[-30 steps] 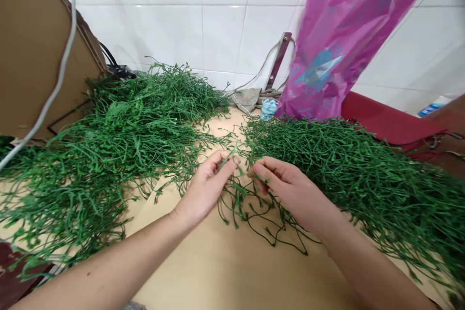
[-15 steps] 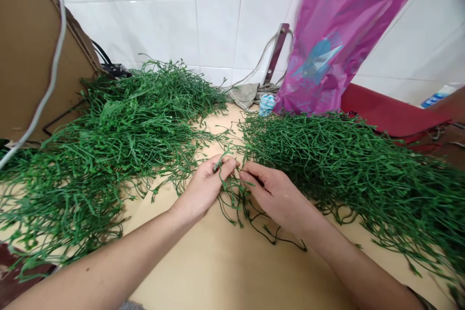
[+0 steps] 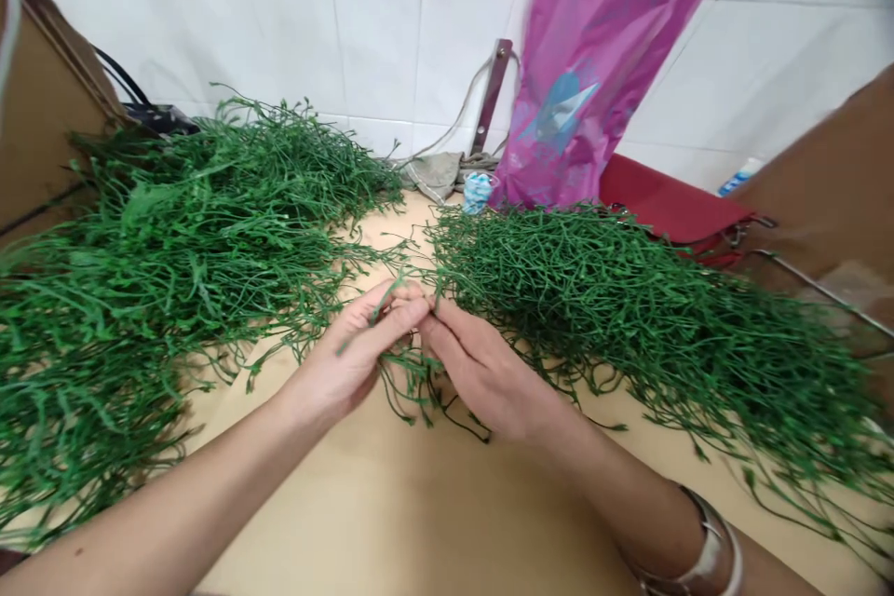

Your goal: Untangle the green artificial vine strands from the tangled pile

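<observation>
Here | two hands (image 3: 345, 354) (image 3: 485, 372), left pinching green stem (image 3: 388, 296) | two stem piles (image 3: 230, 237) (image 3: 593, 298) | one bag (image 3: 621, 28)

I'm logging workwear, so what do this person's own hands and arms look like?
The left hand and right hand are ungloved, the visible forearms sleeveless. The right forearm wears a silvery band beside a whitish band.

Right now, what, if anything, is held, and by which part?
The left hand holds a green stem; which part it grips, and whether the right hand grips it too, cannot be told.
</observation>
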Demonstrator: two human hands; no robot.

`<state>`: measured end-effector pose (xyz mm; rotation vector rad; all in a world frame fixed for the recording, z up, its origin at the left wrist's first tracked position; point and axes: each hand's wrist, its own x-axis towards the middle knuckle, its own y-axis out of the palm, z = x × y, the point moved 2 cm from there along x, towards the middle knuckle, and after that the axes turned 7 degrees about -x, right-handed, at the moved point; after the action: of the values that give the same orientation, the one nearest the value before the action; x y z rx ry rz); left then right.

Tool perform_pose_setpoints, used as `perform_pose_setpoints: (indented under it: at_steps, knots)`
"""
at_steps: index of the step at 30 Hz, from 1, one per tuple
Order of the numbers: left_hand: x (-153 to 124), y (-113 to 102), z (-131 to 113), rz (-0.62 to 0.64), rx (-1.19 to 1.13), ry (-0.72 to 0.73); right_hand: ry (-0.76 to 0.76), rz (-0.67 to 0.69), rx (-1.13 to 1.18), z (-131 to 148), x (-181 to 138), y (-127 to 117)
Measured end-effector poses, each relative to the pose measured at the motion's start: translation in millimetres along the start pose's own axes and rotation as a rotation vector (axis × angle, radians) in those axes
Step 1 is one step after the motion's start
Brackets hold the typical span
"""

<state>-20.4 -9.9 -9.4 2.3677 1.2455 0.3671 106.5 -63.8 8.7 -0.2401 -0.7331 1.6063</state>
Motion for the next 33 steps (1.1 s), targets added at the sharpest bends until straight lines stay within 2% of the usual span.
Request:
perform_pose_setpoints:
  at_steps: [4, 8, 10, 16, 20, 22, 24, 26, 27, 31, 33]
  knots:
    - [0, 4, 1, -0.107, -0.236, -0.121, -0.118, -0.015, -0.23, 0, -2, 0]
    - [-2, 8, 5, -0.222, -0.317, -0.109, -0.214, -0.118, -0.584, -9, -2, 4]
    - [-3, 8, 9, -0.264, -0.307, -0.073, -0.252, -0.129, -0.627, -13, -1, 7]
    - [-4, 9, 12, -0.255, -0.27, -0.018, -0.301, -0.185, -0.617, -11, 2, 11]
    - [-2, 10, 6, -0.251, -0.334, -0.002, -0.176, -0.267, -0.57, -4, 8, 12]
    - [-1, 10, 4, -0.26, -0.4, -0.013, -0.025, -0.259, -0.445, -1, 12, 12]
    - [0, 7, 2, -0.26, -0.459, -0.054, 0.149, -0.185, -0.232, 1, 13, 12]
    - [-1, 4, -2, -0.208, -0.487, -0.106, 0.266, -0.106, -0.05, 1, 11, 10]
    - [-2, 3, -4, -0.159, -0.496, -0.128, 0.279, -0.072, -0.01, 0, 9, 8]
    - [-10, 6, -16, 0.18, -0.501, -0.282, 0.238, 0.05, -0.006, -13, 4, -7]
    - [-13, 11, -19, 0.283, -0.435, -0.315, 0.227, 0.046, -0.007, -21, 7, -15]
